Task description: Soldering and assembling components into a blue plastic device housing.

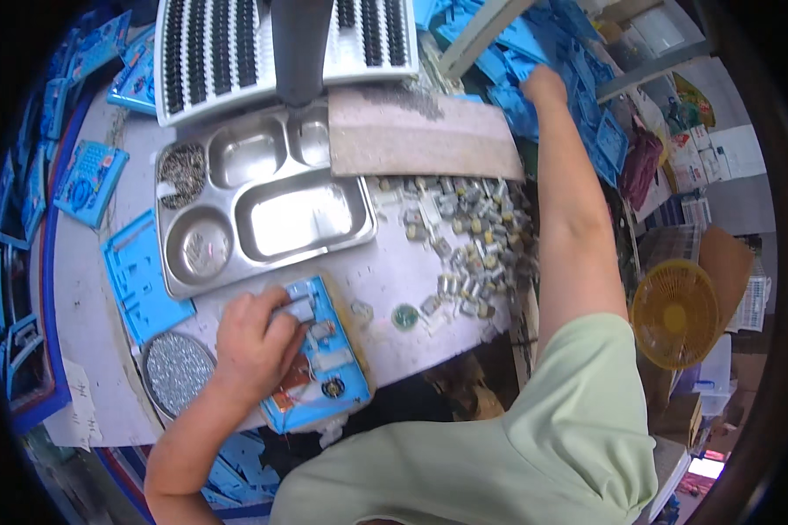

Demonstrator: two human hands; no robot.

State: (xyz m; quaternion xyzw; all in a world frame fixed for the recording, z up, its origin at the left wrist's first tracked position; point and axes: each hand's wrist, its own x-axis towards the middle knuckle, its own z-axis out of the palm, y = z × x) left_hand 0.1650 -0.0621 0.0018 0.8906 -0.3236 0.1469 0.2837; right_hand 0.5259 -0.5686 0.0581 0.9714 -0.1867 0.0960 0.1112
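Observation:
My left hand (254, 341) is closed, its bent fingers gripping a blue plastic housing (352, 381) near the table's front edge. Inside the housing are a small motor, pale blocks, reddish wires and a round black part. My right arm stretches far forward, and my right hand (545, 87) touches a heap of blue plastic panels (608, 144) at the far right. Its fingers are small and partly hidden among the panels, so their grip is unclear.
A steel compartment tray (241, 258) holds small metal parts, beside a round dish of tiny screws (177, 372). Small motors (477, 241) lie loose below a cardboard sheet (420, 144). A grey post (303, 44) crosses a white rack (385, 74). A yellow basket (674, 315) stands right.

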